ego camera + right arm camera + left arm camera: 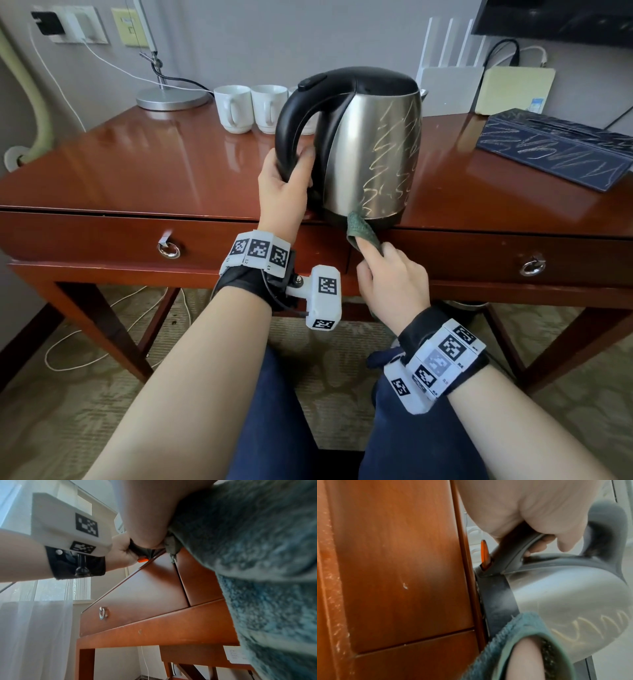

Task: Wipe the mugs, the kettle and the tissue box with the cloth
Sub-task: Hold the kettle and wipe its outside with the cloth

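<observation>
Left hand (284, 185) wrapped around the black handle of the kettle (370, 150), fingers curled under, thumb on the outside. Kettle at the desk's (137, 164) front edge, steel side streaked with pale scribbles. Right hand (390, 281) gripping the green cloth (361, 229), forefinger stretched along it, cloth tip against the kettle's lower edge. Mugs (253, 108) behind (white, in a row). Tissue box (555, 150) at right, scribbled too.

third mug (310, 126) behind kettle (370, 144), tissue box (555, 150) cut off
</observation>
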`<state>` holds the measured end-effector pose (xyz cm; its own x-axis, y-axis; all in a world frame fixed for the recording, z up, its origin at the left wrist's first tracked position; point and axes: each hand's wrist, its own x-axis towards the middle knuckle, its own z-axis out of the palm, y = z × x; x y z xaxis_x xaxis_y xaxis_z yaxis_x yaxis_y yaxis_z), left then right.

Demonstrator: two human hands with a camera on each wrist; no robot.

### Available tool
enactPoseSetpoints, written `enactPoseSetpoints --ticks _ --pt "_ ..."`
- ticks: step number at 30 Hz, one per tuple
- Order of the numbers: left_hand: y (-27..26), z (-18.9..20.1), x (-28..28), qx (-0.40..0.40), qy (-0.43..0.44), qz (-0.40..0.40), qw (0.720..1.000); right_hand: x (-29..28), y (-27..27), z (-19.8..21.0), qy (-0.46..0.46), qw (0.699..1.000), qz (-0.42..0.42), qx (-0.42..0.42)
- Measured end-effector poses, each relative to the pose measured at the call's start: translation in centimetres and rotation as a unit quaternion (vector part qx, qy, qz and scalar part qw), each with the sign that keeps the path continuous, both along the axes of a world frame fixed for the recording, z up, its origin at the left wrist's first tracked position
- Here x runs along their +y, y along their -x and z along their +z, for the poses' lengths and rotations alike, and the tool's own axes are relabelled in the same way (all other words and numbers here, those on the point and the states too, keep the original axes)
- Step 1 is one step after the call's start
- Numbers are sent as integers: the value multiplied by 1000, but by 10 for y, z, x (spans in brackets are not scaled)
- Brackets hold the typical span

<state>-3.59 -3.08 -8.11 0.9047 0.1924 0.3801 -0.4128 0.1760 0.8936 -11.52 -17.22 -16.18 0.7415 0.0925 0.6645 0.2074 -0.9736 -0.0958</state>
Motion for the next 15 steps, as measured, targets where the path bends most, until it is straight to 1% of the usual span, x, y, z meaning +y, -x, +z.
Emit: enactPoseSetpoints --ticks 4,7,12,15 --pt "-6 5 -5 23 21 20 999 -3 -1 -2 4 1000 5 0" --pt "-11 9 -7 47 41 27 998 -3 -1 1 11 1000 12 -15" --pt "-17 12 -7 66 56 39 995 -11 -1 8 -9 999 9 -49" --pt "-16 12 -9 75 56 37 995 -15 1 2 -8 999 12 -40"
